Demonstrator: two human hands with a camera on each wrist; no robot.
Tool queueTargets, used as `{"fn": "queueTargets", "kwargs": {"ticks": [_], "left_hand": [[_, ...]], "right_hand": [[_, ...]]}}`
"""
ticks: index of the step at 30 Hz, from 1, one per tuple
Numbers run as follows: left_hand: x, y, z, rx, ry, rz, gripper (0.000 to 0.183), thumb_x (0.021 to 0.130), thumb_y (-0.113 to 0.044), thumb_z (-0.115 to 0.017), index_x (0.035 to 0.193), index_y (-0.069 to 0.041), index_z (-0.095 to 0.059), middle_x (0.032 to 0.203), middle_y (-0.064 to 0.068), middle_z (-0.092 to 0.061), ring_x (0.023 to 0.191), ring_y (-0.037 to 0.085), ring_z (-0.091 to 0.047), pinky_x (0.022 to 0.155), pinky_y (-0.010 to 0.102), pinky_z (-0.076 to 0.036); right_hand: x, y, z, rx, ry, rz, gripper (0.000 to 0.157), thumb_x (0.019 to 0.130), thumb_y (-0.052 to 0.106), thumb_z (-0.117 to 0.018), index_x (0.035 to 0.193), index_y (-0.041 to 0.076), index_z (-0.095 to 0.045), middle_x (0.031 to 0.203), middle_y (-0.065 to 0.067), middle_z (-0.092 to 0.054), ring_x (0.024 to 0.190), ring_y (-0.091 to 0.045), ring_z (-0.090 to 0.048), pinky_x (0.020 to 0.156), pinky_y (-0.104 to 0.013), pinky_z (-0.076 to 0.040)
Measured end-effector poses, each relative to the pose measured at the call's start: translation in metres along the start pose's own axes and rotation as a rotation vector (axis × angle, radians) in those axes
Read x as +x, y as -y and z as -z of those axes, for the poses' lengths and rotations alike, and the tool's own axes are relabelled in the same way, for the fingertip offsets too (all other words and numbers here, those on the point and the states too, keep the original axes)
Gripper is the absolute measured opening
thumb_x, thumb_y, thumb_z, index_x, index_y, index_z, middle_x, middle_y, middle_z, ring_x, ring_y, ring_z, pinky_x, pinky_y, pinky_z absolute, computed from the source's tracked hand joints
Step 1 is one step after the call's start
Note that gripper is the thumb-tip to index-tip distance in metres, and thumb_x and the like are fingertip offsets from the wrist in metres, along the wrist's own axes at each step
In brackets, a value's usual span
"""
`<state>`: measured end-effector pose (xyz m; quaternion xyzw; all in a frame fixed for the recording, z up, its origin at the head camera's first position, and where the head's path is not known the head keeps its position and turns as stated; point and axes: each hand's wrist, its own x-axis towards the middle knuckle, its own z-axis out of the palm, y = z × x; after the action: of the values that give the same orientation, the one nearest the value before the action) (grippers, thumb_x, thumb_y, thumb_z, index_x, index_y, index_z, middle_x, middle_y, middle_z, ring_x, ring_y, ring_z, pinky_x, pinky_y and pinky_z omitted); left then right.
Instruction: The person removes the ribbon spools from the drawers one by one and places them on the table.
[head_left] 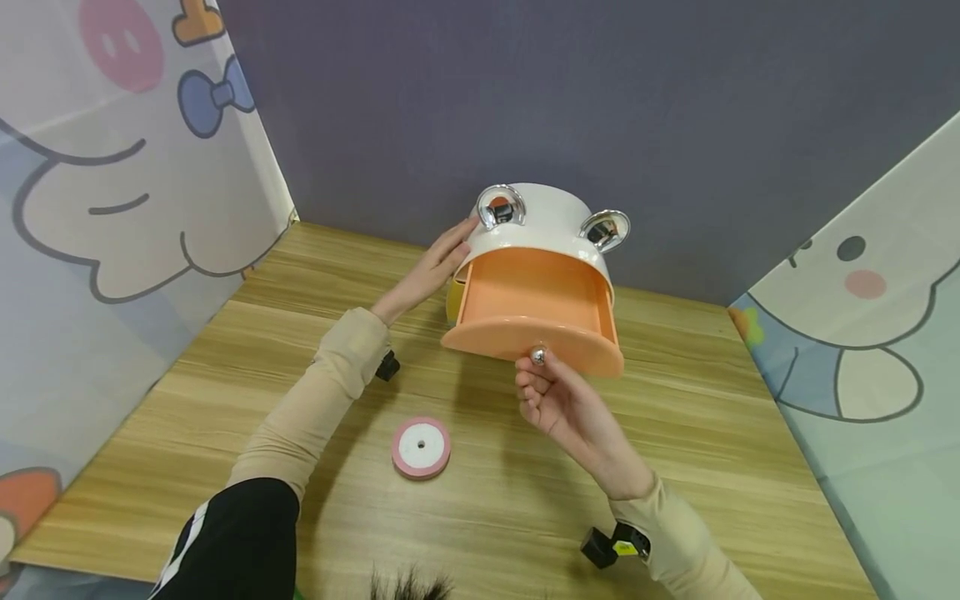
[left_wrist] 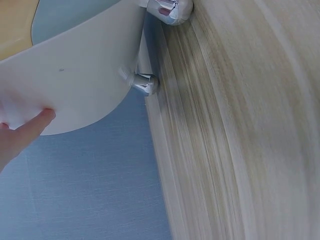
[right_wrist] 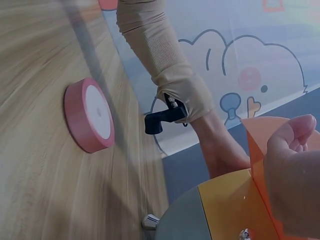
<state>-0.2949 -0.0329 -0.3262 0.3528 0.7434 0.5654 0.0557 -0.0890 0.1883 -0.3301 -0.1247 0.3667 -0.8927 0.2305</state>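
A white frog-shaped storage box (head_left: 543,206) with two chrome ring eyes stands at the back of the table. Its orange drawer (head_left: 534,287) is pulled out and shows a bare inside. At the drawer front, my right hand (head_left: 573,408) pinches the round silver knob (head_left: 537,356) between thumb and forefinger. My left hand (head_left: 431,268) lies along the box's left side with fingers extended. In the left wrist view, a fingertip (left_wrist: 46,114) presses on the white side wall (left_wrist: 85,80). From the right wrist, the orange drawer front (right_wrist: 257,160) shows beside my right hand (right_wrist: 295,180).
A pink roll with a white face (head_left: 421,447) lies flat on the wooden table (head_left: 300,267), in front of the box and left of my right hand. A grey wall (head_left: 420,108) rises close behind the box. Cartoon-printed panels (head_left: 862,333) flank the table. Chrome feet (left_wrist: 145,84) support the box.
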Motion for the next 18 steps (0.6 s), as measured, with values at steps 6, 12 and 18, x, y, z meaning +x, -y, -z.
{"fn": "queueTargets", "kwargs": {"ticks": [6, 12, 18], "left_hand": [[0.0, 0.002, 0.0, -0.008, 0.004, -0.026, 0.054, 0.109, -0.022, -0.033, 0.16, -0.013, -0.019, 0.168, 0.016, -0.007, 0.157, 0.03, -0.006, 0.127, 0.055, -0.01], [-0.001, 0.0, 0.0, 0.008, 0.011, -0.027, 0.054, 0.109, -0.023, -0.033, 0.16, -0.012, -0.019, 0.168, 0.013, -0.007, 0.157, 0.029, -0.006, 0.127, 0.053, -0.01], [-0.001, -0.001, 0.001, 0.027, 0.005, -0.03, 0.053, 0.108, -0.021, -0.033, 0.159, -0.01, -0.02, 0.168, 0.016, -0.008, 0.157, 0.03, -0.007, 0.127, 0.053, -0.011]], "right_hand": [[0.01, 0.006, 0.001, 0.025, -0.036, 0.008, 0.043, 0.11, 0.024, -0.026, 0.108, 0.009, -0.067, 0.101, 0.0, -0.072, 0.084, -0.008, -0.064, 0.076, -0.017, -0.053], [0.02, 0.013, 0.004, 0.058, -0.08, 0.016, 0.042, 0.11, 0.024, -0.029, 0.105, 0.009, -0.068, 0.099, -0.002, -0.072, 0.081, -0.01, -0.062, 0.074, -0.017, -0.053], [0.033, 0.021, 0.005, 0.039, -0.123, 0.011, 0.042, 0.109, 0.026, -0.032, 0.103, 0.007, -0.069, 0.095, -0.002, -0.072, 0.079, -0.01, -0.062, 0.072, -0.018, -0.052]]}}
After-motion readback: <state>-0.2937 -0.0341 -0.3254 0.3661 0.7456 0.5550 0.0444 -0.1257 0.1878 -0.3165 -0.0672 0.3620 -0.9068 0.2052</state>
